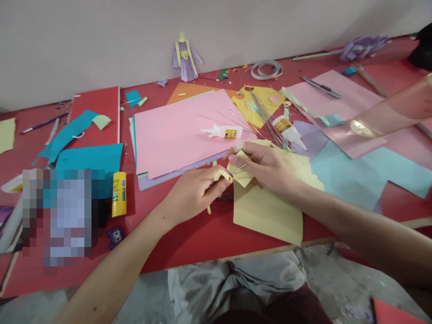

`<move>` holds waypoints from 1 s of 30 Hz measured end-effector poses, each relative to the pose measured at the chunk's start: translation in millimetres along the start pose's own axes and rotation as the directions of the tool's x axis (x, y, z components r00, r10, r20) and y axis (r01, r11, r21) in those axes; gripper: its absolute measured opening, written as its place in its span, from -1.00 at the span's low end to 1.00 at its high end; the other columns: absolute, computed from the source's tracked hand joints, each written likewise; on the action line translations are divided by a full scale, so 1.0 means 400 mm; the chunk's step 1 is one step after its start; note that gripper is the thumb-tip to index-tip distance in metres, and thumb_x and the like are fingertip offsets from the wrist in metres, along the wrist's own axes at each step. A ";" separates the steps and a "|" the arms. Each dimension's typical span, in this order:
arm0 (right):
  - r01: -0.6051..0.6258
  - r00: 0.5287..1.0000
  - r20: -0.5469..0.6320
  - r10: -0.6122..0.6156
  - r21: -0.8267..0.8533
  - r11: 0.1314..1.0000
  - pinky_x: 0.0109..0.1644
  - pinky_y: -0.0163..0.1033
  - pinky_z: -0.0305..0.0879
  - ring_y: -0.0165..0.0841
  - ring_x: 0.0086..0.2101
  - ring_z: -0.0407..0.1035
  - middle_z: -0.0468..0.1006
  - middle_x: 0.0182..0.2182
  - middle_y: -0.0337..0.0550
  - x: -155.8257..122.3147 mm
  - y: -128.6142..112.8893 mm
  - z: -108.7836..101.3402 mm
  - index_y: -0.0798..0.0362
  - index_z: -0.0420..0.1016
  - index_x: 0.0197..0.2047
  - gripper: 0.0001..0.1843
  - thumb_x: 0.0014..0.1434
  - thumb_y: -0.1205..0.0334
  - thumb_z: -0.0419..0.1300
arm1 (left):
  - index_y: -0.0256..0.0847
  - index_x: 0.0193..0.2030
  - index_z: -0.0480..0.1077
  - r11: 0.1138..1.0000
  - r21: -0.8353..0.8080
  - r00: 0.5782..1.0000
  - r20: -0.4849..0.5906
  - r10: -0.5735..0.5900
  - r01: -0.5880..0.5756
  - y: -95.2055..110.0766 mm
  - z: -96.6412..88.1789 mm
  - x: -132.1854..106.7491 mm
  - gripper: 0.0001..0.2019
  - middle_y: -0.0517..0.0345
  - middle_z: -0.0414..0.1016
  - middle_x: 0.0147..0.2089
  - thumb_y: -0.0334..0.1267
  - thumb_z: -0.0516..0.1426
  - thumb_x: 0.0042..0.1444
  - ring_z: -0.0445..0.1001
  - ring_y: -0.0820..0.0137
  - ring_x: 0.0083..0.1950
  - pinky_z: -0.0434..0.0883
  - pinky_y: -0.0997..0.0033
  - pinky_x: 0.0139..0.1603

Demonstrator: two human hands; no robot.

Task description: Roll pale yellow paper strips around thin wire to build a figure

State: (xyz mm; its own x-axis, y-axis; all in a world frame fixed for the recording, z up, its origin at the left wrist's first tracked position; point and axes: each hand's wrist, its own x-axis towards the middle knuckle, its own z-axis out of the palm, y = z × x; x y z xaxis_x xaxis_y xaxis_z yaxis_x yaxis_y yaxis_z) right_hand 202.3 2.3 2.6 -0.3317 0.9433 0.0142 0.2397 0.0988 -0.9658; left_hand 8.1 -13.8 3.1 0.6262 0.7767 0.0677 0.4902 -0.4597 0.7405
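My left hand (192, 193) pinches a small rolled strip of yellow paper (224, 175). My right hand (266, 166) holds a small folded yellow paper piece (240, 173) together with a thin wire, right beside the left fingertips. Under both lies a larger pale yellow sheet (270, 211) on the red table (189, 243). A tape or plaster wraps my right index finger.
A stack topped with pink paper (182, 130) carries a white glue bottle (224, 132); a second glue bottle (288, 130) lies by thin wires. A yellow glue stick (119, 193) is at left. Another person's arm (388, 114) reaches in at right. A paper doll (185, 56) leans on the wall.
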 end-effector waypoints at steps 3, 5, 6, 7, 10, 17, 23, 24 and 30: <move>-0.009 1.000 -0.004 0.009 0.000 1.000 -0.42 -0.32 0.13 -0.48 -0.49 0.18 0.37 -0.47 -0.29 -0.002 -0.003 0.001 0.06 0.42 -0.33 -0.79 0.22 0.10 0.17 | -0.21 -0.32 0.30 1.000 0.001 1.000 0.001 0.002 -0.002 0.001 -0.001 0.000 -0.79 0.32 0.39 -0.41 -0.25 -0.03 0.34 0.36 0.56 -0.39 0.24 0.53 -0.31; 0.001 1.000 -0.002 -0.001 0.002 1.000 -0.41 -0.33 0.13 -0.48 -0.48 0.18 0.36 -0.47 -0.29 -0.002 -0.003 0.001 0.07 0.41 -0.35 -0.78 0.22 0.10 0.17 | -0.21 -0.33 0.29 1.000 0.004 1.000 -0.002 -0.001 0.001 0.002 -0.001 0.000 -0.79 0.32 0.39 -0.41 -0.26 -0.03 0.34 0.36 0.56 -0.39 0.24 0.53 -0.32; 0.005 1.000 -0.001 -0.005 0.004 1.000 -0.40 -0.33 0.14 -0.47 -0.47 0.19 0.36 -0.47 -0.29 -0.003 -0.002 0.001 0.07 0.40 -0.35 -0.78 0.23 0.10 0.17 | -0.21 -0.32 0.30 1.000 0.005 1.000 -0.003 -0.004 0.004 0.002 0.000 0.000 -0.79 0.33 0.39 -0.42 -0.26 -0.03 0.34 0.36 0.56 -0.39 0.23 0.52 -0.32; 0.010 1.000 0.000 -0.010 0.005 1.000 -0.38 -0.33 0.14 -0.47 -0.46 0.20 0.36 -0.46 -0.28 -0.002 -0.001 0.001 0.07 0.40 -0.35 -0.79 0.23 0.11 0.16 | -0.20 -0.31 0.30 1.000 0.004 1.000 -0.006 -0.008 0.008 0.002 0.000 0.000 -0.80 0.33 0.39 -0.42 -0.26 -0.03 0.34 0.36 0.57 -0.40 0.23 0.52 -0.32; 0.028 1.000 -0.010 -0.028 -0.005 1.000 -0.35 -0.32 0.14 -0.46 -0.43 0.22 0.36 -0.45 -0.27 -0.002 0.001 0.000 0.07 0.41 -0.35 -0.79 0.25 0.14 0.13 | -0.21 -0.32 0.31 0.999 -0.004 0.999 -0.031 -0.034 0.034 0.003 -0.001 -0.001 -0.79 0.33 0.39 -0.44 -0.25 -0.02 0.34 0.36 0.57 -0.41 0.24 0.53 -0.32; 0.067 0.997 -0.027 -0.068 -0.019 0.998 -0.30 -0.31 0.17 -0.43 -0.39 0.27 0.41 -0.42 -0.26 0.000 0.006 -0.002 0.06 0.42 -0.33 -0.82 0.25 0.15 0.14 | -0.24 -0.36 0.34 0.992 -0.016 0.989 -0.074 -0.129 0.129 -0.001 -0.004 0.002 -0.65 0.31 0.36 -0.52 -0.09 -0.05 0.35 0.33 0.55 -0.48 0.23 0.47 -0.35; 0.073 0.997 -0.025 -0.073 0.002 0.997 -0.32 -0.31 0.18 -0.43 -0.39 0.29 0.39 -0.43 -0.26 0.000 0.019 -0.002 0.04 0.42 -0.31 -0.80 0.26 0.10 0.12 | -0.24 -0.34 0.34 0.984 -0.082 0.984 -0.073 -0.162 0.156 0.000 -0.008 0.001 -0.65 0.30 0.38 -0.51 -0.05 -0.05 0.35 0.35 0.55 -0.48 0.25 0.48 -0.35; 0.066 0.998 -0.025 -0.065 0.011 0.998 -0.32 -0.31 0.18 -0.43 -0.40 0.28 0.39 -0.44 -0.26 0.000 0.020 -0.002 0.04 0.42 -0.31 -0.79 0.26 0.09 0.12 | -0.23 -0.34 0.34 0.984 -0.082 0.984 -0.073 -0.161 0.155 0.001 -0.008 0.001 -0.65 0.30 0.38 -0.51 -0.05 -0.05 0.35 0.35 0.55 -0.48 0.25 0.48 -0.34; 0.047 0.998 -0.034 -0.046 0.039 0.998 -0.35 -0.32 0.18 -0.46 -0.43 0.26 0.39 -0.44 -0.27 -0.001 0.016 -0.001 0.04 0.42 -0.34 -0.74 0.27 0.05 0.11 | -0.23 -0.32 0.35 0.987 -0.056 0.986 -0.065 -0.154 0.151 0.000 -0.009 0.003 -0.66 0.30 0.37 -0.52 -0.06 -0.05 0.35 0.33 0.55 -0.49 0.25 0.48 -0.35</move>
State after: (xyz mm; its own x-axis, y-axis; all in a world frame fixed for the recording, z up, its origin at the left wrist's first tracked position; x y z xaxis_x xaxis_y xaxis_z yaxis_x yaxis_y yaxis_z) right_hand 204.3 2.7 -3.5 -0.3116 0.9478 0.0675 0.1878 0.1310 -0.9734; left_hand 6.6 -11.3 5.5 0.5023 0.8647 -0.0040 0.5446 -0.3127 0.7782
